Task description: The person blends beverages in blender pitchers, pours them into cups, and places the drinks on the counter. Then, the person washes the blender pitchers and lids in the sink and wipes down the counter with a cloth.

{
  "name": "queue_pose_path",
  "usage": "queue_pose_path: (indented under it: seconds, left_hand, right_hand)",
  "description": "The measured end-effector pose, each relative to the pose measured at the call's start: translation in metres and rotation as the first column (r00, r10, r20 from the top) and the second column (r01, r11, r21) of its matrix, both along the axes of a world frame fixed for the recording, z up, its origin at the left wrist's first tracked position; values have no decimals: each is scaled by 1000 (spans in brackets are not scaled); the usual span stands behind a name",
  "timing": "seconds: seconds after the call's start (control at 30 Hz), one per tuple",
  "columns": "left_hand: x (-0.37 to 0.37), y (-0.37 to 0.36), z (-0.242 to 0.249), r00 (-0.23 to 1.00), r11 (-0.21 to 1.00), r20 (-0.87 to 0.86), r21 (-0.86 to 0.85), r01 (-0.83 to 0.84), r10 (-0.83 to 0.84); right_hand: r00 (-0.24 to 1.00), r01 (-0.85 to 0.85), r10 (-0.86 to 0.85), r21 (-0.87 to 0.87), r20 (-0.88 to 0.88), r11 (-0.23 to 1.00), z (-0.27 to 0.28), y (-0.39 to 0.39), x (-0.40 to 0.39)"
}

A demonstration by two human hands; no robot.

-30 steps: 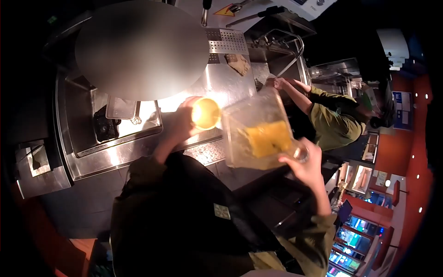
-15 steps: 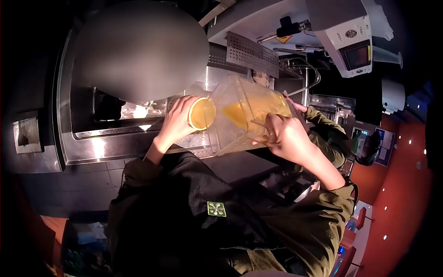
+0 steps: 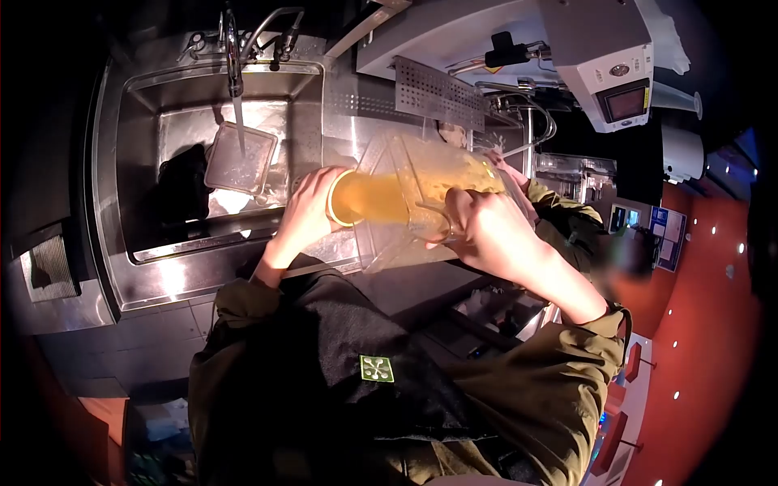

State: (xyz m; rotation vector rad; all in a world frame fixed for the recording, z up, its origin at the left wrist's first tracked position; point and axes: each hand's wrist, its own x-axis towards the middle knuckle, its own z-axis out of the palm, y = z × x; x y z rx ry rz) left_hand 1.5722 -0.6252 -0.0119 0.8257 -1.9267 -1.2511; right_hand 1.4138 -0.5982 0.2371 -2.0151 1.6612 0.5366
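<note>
My left hand [image 3: 306, 206] is wrapped round a round cup with a pale rim [image 3: 334, 219], left of centre. My right hand [image 3: 496, 231] grips the handle of a large clear plastic pitcher [image 3: 387, 154], which is tipped toward the cup. Yellow-orange liquid [image 3: 369, 198] runs from the pitcher over its lip into the cup's mouth. More of this liquid lies inside the pitcher, beyond my right hand. The cup's far side and base are hidden behind my left fingers.
Left of my hands is a steel sink [image 3: 304, 93] with a running tap [image 3: 234, 69]. Water falls on a clear rectangular container or lid [image 3: 239, 162] inside it. A perforated metal panel [image 3: 438, 97] and a white machine [image 3: 604, 65] stand beyond. At right is a co-worker's sleeve [image 3: 567, 206].
A broad yellow-orange stream now reaches the cup from the pitcher. The blurred shape over the sink is gone, showing the tap and the sink's contents. Both hands keep their grips.
</note>
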Motion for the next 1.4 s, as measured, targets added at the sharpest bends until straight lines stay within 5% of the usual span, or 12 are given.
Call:
queue_pose_path:
  seconds: [0.73, 1.4]
  left_hand:
    - [4, -4, -19, 995, 994, -96, 111, 5, 5]
    - [4, 0, -19, 994, 985, -106, 169, 17, 1]
  right_hand:
    - [991, -136, 136, -13, 4, 991, 0, -22, 19]
    - [995, -95, 95, 27, -5, 995, 5, -23, 25]
